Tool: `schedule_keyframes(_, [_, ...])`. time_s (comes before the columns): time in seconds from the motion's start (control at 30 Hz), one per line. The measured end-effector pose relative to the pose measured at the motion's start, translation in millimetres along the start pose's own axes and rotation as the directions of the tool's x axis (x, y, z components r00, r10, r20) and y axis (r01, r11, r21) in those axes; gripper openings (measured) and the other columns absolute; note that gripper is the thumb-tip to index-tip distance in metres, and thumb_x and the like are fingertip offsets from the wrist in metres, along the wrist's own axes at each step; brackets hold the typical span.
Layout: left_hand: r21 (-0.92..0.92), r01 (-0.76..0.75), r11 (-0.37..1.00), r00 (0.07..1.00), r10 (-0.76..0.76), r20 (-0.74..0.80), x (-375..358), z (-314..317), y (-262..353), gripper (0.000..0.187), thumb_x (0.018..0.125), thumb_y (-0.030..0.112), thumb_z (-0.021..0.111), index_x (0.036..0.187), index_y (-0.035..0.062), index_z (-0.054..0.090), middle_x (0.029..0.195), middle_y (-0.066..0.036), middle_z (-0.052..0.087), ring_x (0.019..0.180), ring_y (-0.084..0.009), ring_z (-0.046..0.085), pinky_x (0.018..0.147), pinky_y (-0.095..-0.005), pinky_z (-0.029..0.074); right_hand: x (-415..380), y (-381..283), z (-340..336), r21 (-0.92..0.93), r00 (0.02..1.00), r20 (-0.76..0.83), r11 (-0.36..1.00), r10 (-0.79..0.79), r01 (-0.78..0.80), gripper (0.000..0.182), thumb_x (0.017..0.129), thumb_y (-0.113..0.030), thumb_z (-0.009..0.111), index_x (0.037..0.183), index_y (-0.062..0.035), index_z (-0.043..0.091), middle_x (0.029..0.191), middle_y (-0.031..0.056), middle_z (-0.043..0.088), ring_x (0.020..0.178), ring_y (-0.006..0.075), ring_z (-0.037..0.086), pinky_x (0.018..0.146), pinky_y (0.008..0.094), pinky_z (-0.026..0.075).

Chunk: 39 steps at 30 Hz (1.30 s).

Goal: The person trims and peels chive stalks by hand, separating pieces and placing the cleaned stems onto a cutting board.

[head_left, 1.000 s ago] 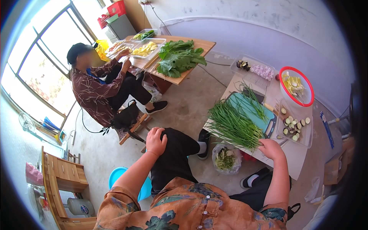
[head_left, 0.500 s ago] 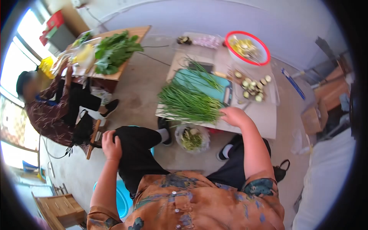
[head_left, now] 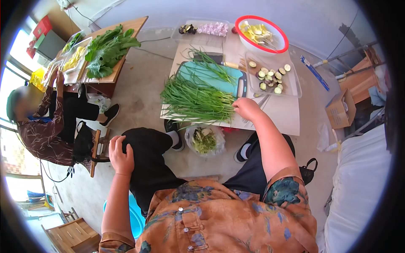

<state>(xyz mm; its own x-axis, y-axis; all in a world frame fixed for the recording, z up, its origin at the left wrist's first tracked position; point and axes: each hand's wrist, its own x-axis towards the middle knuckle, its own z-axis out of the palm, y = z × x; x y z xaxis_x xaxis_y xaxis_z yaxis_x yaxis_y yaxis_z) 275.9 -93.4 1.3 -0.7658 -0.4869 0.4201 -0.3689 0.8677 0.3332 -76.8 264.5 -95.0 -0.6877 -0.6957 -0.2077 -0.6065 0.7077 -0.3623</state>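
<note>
Long green stalks [head_left: 196, 99] lie in a wide heap over the front left of the table and the edge of a teal cutting board [head_left: 228, 85]. My right hand [head_left: 247, 109] is at the right ends of the heap, its fingers closed; what they pinch, if anything, is too small to make out. On my left knee rests my left hand [head_left: 121, 155], fingers apart and holding nothing. A dark-bladed knife with a wooden handle [head_left: 231, 65] lies at the board's far side.
Behind are a red-rimmed bowl [head_left: 284, 40], a tray of cut eggplant [head_left: 291, 86] and a tray of pink pieces [head_left: 213, 29]. A bag of scraps [head_left: 204, 141] sits below the table. At left, a seated person works by another table [head_left: 137, 25] with leafy greens.
The whole view has shifted, so the table and stalks appear higher and further left. My right hand stays at the stalk ends, and my left hand stays on the knee.
</note>
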Motion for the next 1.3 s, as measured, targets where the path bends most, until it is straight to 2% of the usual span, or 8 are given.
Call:
schedule_keyframes(0.2, [0.002,-0.038,0.999,0.999,0.038,0.026,7.0,3.4,19.9,0.029,0.080,0.010,0.062,0.108,0.0033,0.063,0.114,-0.015,0.060,0.107,-0.0353,0.057,0.095,-0.0426,0.046,6.5,-10.2,19.1,-0.111,0.986,-0.018,0.981,-0.164,0.161,0.020,0.084,-0.009,0.063,0.101,-0.0087,0.073,0.113,0.0068,0.063,0.115,0.0298,0.055,0.094,0.0405,0.049])
schedule_keyframes(0.3, [-0.002,-0.048,0.999,0.998,0.048,0.032,9.7,4.0,26.1,0.029,0.079,0.010,0.063,0.107,0.0035,0.064,0.113,-0.014,0.060,0.107,-0.0350,0.058,0.094,-0.0425,0.046,7.5,-9.7,31.6,-0.255,0.985,0.005,0.952,-0.175,0.171,0.019,0.083,-0.008,0.061,0.099,-0.0066,0.072,0.115,0.0057,0.061,0.117,0.0292,0.053,0.093,0.0410,0.050])
schedule_keyframes(0.4, [-0.003,-0.058,0.998,0.998,0.058,0.030,9.8,4.6,29.6,0.028,0.079,0.010,0.064,0.106,0.0033,0.064,0.113,-0.014,0.060,0.106,-0.0349,0.058,0.094,-0.0423,0.046,11.4,-11.9,30.4,-0.275,0.985,0.126,0.950,-0.114,0.145,0.023,0.084,-0.010,0.064,0.106,-0.0065,0.071,0.122,0.0068,0.060,0.118,0.0279,0.052,0.096,0.0397,0.048])
schedule_keyframes(0.53, [-0.020,-0.062,0.998,0.997,0.063,0.034,9.1,6.7,28.8,0.030,0.078,0.012,0.066,0.107,0.0047,0.063,0.115,-0.013,0.060,0.108,-0.0346,0.056,0.094,-0.0433,0.045,11.4,-17.3,16.9,-0.203,0.990,0.107,0.973,-0.089,0.110,0.021,0.084,-0.011,0.064,0.103,-0.0050,0.072,0.117,0.0077,0.063,0.112,0.0291,0.055,0.095,0.0401,0.048])
schedule_keyframes(0.6, [-0.026,-0.063,0.998,0.997,0.064,0.038,9.4,7.4,29.8,0.030,0.078,0.012,0.066,0.107,0.0046,0.064,0.114,-0.013,0.060,0.108,-0.0346,0.056,0.094,-0.0433,0.045,11.3,-14.4,14.6,-0.105,0.976,-0.053,0.973,-0.211,0.205,0.012,0.085,-0.010,0.063,0.092,-0.0061,0.071,0.098,0.0089,0.067,0.104,0.0314,0.060,0.087,0.0438,0.051])
schedule_keyframes(0.7, [-0.037,-0.072,0.997,0.996,0.074,0.046,10.5,9.0,34.9,0.030,0.078,0.013,0.066,0.106,0.0045,0.064,0.114,-0.013,0.060,0.107,-0.0348,0.056,0.094,-0.0433,0.045,9.9,-14.3,12.2,-0.024,0.972,-0.145,0.982,-0.187,0.185,0.010,0.085,-0.012,0.065,0.089,-0.0055,0.071,0.096,0.0081,0.068,0.100,0.0313,0.061,0.085,0.0443,0.052])
schedule_keyframes(1.13, [-0.086,-0.191,0.978,0.980,0.194,0.034,17.0,19.7,65.6,0.030,0.075,0.011,0.067,0.104,0.0043,0.063,0.112,-0.014,0.060,0.105,-0.0355,0.057,0.092,-0.0441,0.046,4.2,-31.6,-54.9,0.073,0.889,-0.405,0.961,-0.215,0.266,0.019,0.085,-0.009,0.064,0.099,0.0002,0.072,0.107,0.0131,0.070,0.105,0.0320,0.059,0.094,0.0398,0.047])
schedule_keyframes(1.3, [-0.095,-0.214,0.972,0.975,0.219,0.041,19.2,21.9,75.4,0.031,0.073,0.012,0.069,0.103,0.0042,0.064,0.109,-0.014,0.060,0.102,-0.0363,0.057,0.092,-0.0457,0.045,-8.7,-45.6,-85.4,0.123,0.754,-0.631,0.936,-0.182,0.329,0.020,0.086,-0.010,0.065,0.103,-0.0002,0.072,0.112,0.0104,0.069,0.111,0.0298,0.057,0.095,0.0389,0.047])
